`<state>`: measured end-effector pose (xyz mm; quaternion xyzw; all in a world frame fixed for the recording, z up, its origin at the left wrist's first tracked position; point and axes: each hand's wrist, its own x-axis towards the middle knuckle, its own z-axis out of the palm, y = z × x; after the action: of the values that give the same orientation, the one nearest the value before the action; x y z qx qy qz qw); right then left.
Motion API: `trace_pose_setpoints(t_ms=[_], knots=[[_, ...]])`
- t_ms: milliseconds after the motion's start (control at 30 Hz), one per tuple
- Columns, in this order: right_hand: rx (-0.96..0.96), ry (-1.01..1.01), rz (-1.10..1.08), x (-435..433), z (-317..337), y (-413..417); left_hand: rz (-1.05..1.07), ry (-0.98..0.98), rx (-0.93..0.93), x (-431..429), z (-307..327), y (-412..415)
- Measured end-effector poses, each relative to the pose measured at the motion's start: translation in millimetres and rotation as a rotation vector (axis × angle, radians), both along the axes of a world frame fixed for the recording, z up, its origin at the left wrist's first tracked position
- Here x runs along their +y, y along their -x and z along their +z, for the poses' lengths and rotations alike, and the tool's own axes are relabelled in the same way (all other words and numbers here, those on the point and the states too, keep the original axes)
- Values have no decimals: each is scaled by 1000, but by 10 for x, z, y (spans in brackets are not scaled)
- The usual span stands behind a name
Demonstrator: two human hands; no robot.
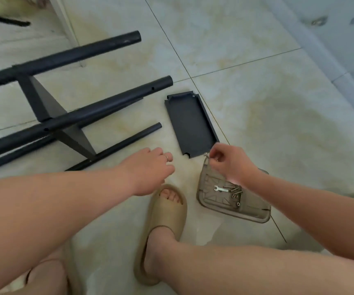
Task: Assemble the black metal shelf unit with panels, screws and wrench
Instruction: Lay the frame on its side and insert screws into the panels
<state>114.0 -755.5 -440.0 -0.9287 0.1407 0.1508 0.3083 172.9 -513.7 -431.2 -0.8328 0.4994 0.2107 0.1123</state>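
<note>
Right hand pinches a small screw — tiny, smooth, easy to drop, so fingertips only. Left hand reaches out, fingers loose, holding nothing. Just beyond both lies the black panel on the floor — stiff sheet metal, probably light; lift it by its folded long edges.

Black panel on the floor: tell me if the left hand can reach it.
Probably yes: left hand is open beside the panel, bare floor between; right hand pinches a screw.
</note>
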Motion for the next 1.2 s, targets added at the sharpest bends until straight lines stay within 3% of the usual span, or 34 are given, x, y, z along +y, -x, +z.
trace_pose_setpoints(t_ms=[133,433,567,800,1200], knots=[[-103,-156,-38,467,613,-243,244,36,42,552,534,-181],[-194,-335,51,1799,1598,-574,823,473,40,1796,1202,-127],[-176,-231,149,2340,1682,-684,1022,488,14,2208,1221,-195],[-88,-209,154,2740,1548,-824,1050,370,144,2402,1029,-379],[30,-378,214,2658,1096,-985,1114,496,591,2316,659,-810]])
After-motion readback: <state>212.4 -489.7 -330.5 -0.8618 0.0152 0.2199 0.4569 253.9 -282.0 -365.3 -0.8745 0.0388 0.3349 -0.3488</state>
